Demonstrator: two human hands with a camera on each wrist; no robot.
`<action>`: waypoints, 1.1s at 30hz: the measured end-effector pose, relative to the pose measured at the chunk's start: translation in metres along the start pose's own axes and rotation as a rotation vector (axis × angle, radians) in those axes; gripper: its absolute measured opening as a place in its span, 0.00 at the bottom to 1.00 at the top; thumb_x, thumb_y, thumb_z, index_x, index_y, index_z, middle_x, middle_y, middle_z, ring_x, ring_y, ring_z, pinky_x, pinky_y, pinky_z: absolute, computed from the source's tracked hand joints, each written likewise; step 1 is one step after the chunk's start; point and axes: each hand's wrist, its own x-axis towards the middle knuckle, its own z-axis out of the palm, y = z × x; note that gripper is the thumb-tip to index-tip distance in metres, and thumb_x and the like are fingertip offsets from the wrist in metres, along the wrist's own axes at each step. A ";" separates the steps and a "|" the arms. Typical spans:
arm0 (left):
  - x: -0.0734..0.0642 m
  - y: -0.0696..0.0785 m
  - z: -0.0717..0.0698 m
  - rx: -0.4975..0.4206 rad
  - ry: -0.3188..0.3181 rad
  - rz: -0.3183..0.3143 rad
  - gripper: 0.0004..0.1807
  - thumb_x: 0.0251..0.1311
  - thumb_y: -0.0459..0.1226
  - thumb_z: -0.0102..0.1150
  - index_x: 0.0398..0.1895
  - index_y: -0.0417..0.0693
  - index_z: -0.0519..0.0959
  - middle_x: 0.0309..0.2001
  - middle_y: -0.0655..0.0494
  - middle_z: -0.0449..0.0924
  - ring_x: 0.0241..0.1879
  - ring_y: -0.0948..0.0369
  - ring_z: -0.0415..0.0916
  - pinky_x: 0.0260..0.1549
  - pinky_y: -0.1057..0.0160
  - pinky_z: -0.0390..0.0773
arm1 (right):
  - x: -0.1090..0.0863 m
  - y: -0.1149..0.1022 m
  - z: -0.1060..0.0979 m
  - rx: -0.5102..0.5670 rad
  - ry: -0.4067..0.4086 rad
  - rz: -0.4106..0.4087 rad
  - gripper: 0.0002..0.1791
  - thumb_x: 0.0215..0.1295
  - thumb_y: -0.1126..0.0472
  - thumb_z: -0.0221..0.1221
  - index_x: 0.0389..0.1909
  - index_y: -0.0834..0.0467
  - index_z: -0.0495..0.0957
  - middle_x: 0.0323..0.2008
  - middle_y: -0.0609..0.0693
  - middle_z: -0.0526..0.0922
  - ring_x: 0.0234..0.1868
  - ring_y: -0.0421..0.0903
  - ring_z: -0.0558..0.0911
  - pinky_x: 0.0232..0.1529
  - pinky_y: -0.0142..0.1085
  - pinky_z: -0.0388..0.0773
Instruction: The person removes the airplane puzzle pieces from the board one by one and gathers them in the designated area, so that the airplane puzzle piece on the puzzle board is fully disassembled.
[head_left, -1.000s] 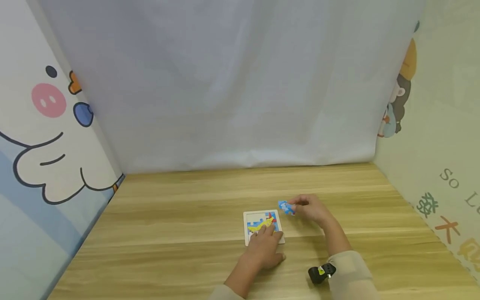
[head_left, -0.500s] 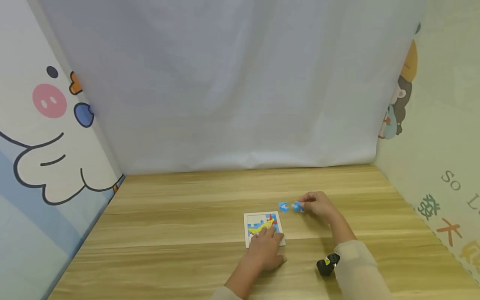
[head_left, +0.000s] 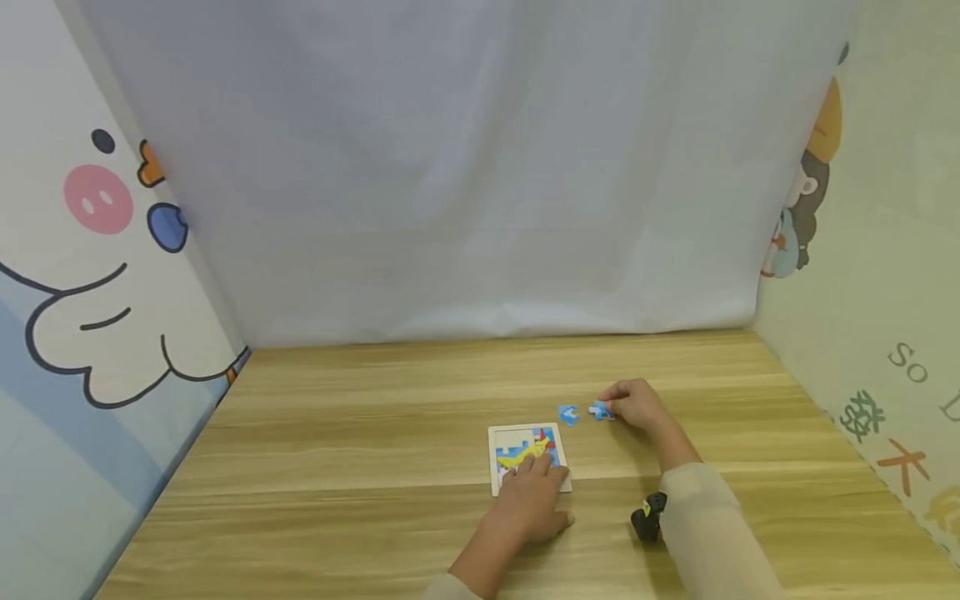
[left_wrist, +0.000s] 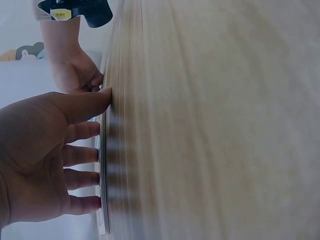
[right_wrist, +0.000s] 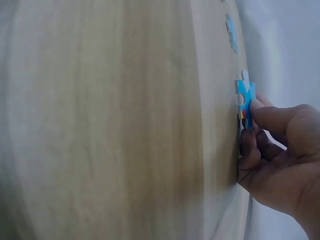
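A small square jigsaw puzzle board (head_left: 516,437) with a pale frame lies on the table, partly filled with blue, yellow and red pieces. Bare board shows at its upper left. My left hand (head_left: 531,500) rests on its lower right part with fingers extended, hiding that area; in the left wrist view the fingertips touch the board's top. Right of the board, my right hand (head_left: 637,407) pinches a blue puzzle piece (right_wrist: 247,97) between thumb and fingers, low over the table. Another blue puzzle piece (head_left: 569,414) lies flat to its left, a small gap apart.
The wood-grain table (head_left: 337,433) reaches back to a hanging grey-white sheet (head_left: 465,208). Printed cartoon panels stand at left and right. A black device (head_left: 648,517) is worn at the right wrist, above the table.
The two blue pieces, together at first, are now apart. My right hand has drawn one to the right and slightly away, while the left hand stays on the board.
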 end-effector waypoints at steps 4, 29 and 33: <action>-0.001 -0.001 -0.001 -0.011 -0.004 -0.006 0.34 0.51 0.53 0.64 0.60 0.52 0.71 0.64 0.50 0.63 0.62 0.47 0.60 0.54 0.46 0.66 | 0.002 -0.002 0.002 -0.044 0.020 -0.011 0.06 0.58 0.72 0.58 0.36 0.70 0.79 0.32 0.56 0.81 0.34 0.50 0.76 0.37 0.40 0.74; -0.002 -0.002 -0.001 -0.007 0.005 0.008 0.34 0.50 0.53 0.64 0.60 0.52 0.71 0.63 0.50 0.63 0.62 0.48 0.60 0.54 0.47 0.67 | -0.022 -0.006 0.000 0.032 0.019 -0.003 0.16 0.66 0.65 0.53 0.50 0.71 0.70 0.41 0.61 0.76 0.42 0.57 0.75 0.46 0.48 0.74; -0.003 -0.001 -0.001 0.002 0.010 0.007 0.33 0.51 0.53 0.64 0.60 0.52 0.71 0.63 0.51 0.64 0.62 0.48 0.61 0.53 0.47 0.67 | -0.028 -0.010 0.000 0.036 0.014 -0.023 0.16 0.67 0.64 0.54 0.51 0.70 0.71 0.42 0.61 0.75 0.44 0.56 0.74 0.47 0.48 0.73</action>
